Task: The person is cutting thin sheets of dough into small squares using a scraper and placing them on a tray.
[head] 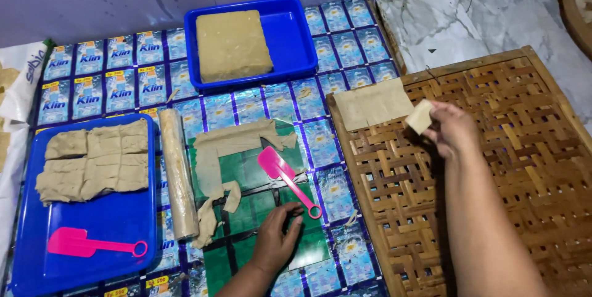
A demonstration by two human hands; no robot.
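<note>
The left hand [275,240] lies nearest, fingers loosely bent, resting flat on the green sheet [256,211], fingertips just beside the ring end of a pink scraper [285,177]. The right hand [452,127] hovers over the woven tray [512,167], pinching a small square of dough [420,116] between thumb and fingers. A flat dough sheet [373,103] lies on the tray's near corner. Dough trimmings [228,149] lie on the green sheet, a rolling pin [177,170] beside them. Left, a blue tray [92,235] holds cut dough pieces [95,158] and a second scraper [92,243]. Farther back, a blue tub [296,38] holds a dough block [232,44].
</note>
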